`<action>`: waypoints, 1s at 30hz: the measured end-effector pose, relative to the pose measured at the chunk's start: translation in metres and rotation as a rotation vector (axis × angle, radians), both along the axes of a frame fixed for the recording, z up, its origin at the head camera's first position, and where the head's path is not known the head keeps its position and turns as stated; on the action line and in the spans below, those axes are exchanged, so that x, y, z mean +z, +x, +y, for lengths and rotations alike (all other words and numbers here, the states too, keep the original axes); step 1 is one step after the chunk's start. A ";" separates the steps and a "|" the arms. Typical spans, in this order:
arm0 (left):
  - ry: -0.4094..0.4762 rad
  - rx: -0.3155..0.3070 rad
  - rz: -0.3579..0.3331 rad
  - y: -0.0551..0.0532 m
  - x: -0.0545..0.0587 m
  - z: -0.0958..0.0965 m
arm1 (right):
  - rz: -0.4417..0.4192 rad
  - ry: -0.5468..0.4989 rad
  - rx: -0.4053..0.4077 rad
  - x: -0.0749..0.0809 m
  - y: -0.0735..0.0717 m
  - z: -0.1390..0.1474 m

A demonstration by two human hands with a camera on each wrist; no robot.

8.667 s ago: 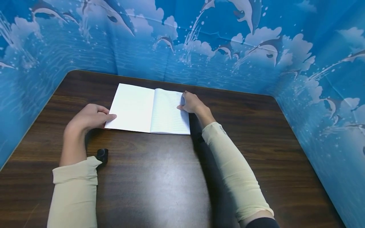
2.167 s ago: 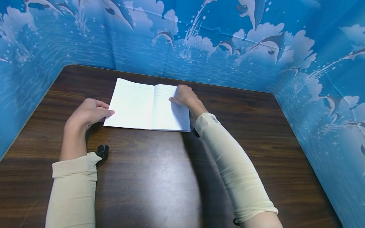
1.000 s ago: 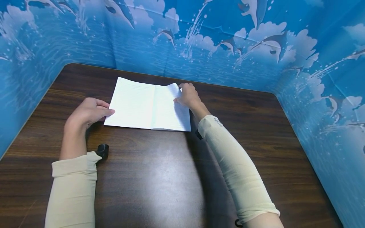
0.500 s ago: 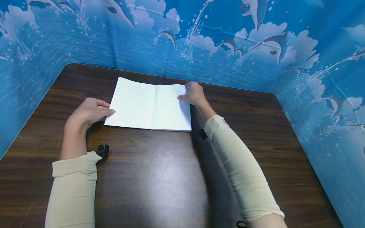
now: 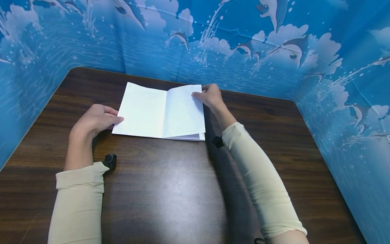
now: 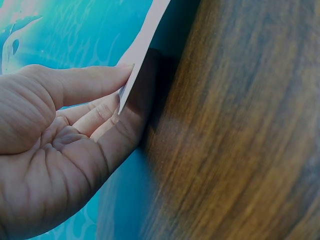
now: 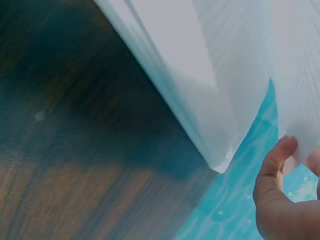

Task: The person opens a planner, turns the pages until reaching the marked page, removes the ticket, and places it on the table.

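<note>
Right wrist view: notebook page (image 7: 298, 75) between fingers (image 7: 270, 166)

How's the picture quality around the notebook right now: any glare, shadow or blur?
Head: bright glare on the near middle of the table, a long dark shadow alongside the right sleeve, faint ruling visible on the notebook; left wrist: dim, the left hand crisper than the soft wood grain; right wrist: notebook pale and hazy, table dark and blurred.
</note>
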State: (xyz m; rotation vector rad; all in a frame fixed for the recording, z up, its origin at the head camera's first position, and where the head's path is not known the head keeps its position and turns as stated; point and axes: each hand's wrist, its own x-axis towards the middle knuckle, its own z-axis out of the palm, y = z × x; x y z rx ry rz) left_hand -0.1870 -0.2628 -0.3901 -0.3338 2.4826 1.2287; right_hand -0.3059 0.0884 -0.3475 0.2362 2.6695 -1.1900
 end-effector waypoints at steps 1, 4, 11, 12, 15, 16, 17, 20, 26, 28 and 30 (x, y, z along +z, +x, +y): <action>0.001 0.000 0.000 0.000 0.000 0.000 | -0.004 -0.013 -0.008 0.001 0.000 -0.001; 0.000 -0.003 -0.003 0.001 0.001 0.001 | -0.013 -0.043 -0.027 0.004 0.000 -0.004; -0.002 -0.003 -0.013 0.002 0.004 0.002 | 0.004 -0.123 0.002 0.011 0.005 -0.016; -0.001 -0.003 -0.013 0.002 0.004 0.002 | 0.006 -0.137 0.011 0.012 0.005 -0.018; -0.004 -0.003 -0.014 0.002 0.004 0.001 | 0.000 -0.191 0.049 0.016 0.009 -0.024; -0.004 -0.003 -0.013 0.002 0.003 0.001 | -0.001 -0.209 0.062 0.017 0.011 -0.026; -0.003 -0.002 -0.012 0.002 0.003 0.001 | -0.003 -0.232 0.078 0.017 0.012 -0.028; -0.005 0.000 -0.008 0.003 0.001 0.000 | -0.005 -0.299 0.118 0.018 0.017 -0.035; -0.005 0.004 0.004 0.002 -0.004 -0.002 | 0.022 -0.327 0.158 0.020 0.023 -0.044; -0.004 0.003 0.011 0.002 -0.006 -0.001 | 0.026 -0.322 0.155 0.021 0.024 -0.045; -0.005 0.001 0.018 0.002 -0.007 -0.001 | 0.027 -0.319 0.148 0.022 0.025 -0.045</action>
